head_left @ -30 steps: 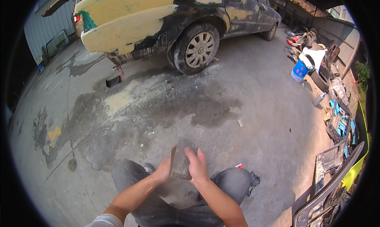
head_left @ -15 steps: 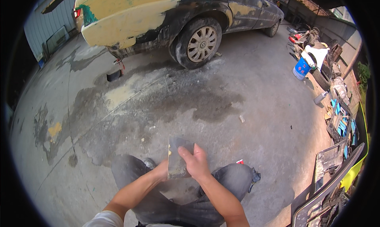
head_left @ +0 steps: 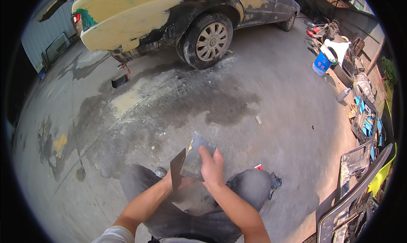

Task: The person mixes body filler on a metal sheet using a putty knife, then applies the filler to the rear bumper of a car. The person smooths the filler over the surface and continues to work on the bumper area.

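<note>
In front of my knees, my right hand [head_left: 212, 169] grips a grey rectangular sheet [head_left: 193, 160] that looks like sandpaper, its thumb lying across the face. Pale yellow specks mark the sheet's upper left edge. A dark brown panel [head_left: 177, 169] stands at an angle beside its left edge; whether it is a folded part of the same sheet or a second one, I cannot tell. My left hand [head_left: 185, 183] is closed on the lower part of these pieces, its fingers partly hidden behind them.
Ahead stands a car [head_left: 127, 20] with patches of yellow filler and a dusty rear wheel [head_left: 212, 40]. The concrete floor [head_left: 280, 128] has dark, wet-looking stains. On the right are a blue bucket [head_left: 321, 66], a grey bottle [head_left: 342, 94] and piled car parts [head_left: 356, 158]. A small red-and-white item [head_left: 259, 166] lies near my right knee.
The grey sheet has tilted and shifted slightly up and right with my right hand. The dark brown panel has swung into view at its left, above my left hand.
</note>
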Motion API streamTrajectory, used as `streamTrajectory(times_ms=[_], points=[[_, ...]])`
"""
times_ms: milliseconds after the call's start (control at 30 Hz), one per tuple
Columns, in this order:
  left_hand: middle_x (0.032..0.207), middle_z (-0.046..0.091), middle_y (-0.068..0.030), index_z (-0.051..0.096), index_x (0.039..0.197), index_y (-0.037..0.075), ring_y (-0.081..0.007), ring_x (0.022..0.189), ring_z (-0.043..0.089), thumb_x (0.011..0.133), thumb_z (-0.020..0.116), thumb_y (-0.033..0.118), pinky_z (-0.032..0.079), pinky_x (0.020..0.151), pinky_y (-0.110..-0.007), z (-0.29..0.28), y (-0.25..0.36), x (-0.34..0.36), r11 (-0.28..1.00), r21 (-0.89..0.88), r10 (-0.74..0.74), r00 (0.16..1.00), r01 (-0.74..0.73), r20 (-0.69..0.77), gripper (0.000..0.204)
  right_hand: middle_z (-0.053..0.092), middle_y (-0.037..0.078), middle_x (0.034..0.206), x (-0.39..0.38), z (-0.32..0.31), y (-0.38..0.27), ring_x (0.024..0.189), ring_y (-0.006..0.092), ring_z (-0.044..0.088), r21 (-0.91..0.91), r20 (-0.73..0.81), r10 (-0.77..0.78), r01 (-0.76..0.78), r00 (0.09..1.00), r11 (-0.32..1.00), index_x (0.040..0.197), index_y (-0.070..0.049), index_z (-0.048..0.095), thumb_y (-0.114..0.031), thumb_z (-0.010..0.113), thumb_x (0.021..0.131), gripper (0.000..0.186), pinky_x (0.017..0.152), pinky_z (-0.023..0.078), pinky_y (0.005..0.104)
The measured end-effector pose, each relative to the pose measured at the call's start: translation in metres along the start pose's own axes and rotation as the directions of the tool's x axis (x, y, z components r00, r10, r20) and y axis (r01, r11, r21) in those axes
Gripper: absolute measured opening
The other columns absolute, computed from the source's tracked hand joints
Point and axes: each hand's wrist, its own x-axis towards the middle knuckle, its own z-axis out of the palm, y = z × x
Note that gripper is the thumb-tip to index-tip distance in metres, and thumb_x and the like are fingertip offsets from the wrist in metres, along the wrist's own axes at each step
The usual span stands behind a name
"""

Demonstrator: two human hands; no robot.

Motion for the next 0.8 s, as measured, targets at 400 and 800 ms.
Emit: streamTrajectory(times_ms=[400,800], points=[[0.095,0.063,-0.0052,0.058,0.109,0.008,-0.0167,0.077,0.064,0.092,0.051,0.029,0.055,0.063,-0.031,-0.013,-0.001,0.006,0.999,0.040,0.011,0.939,0.003,-0.343,0.028,0.062,0.002,0.093,-0.015,0.001,-0.006,0.082,0.0068,0.056,-0.070,0.384,-0.167,0.209,0.908,0.975,0.101,-0.001,0.057,-0.010,0.058,0.090,0.014,0.072,0.046,0.0243],[0.119,0.055,-0.0074,0.046,0.130,0.007,-0.0193,0.103,0.058,0.100,0.033,0.041,0.050,0.086,-0.033,-0.001,0.005,0.009,0.960,0.239,0.226,0.912,-0.148,-0.343,0.048,0.061,0.005,0.097,-0.004,0.004,0.007,0.088,0.0120,0.058,0.111,0.134,0.185,-0.200,0.974,0.974,0.106,0.000,0.056,-0.013,0.054,0.092,0.019,0.078,0.047,0.0283]])
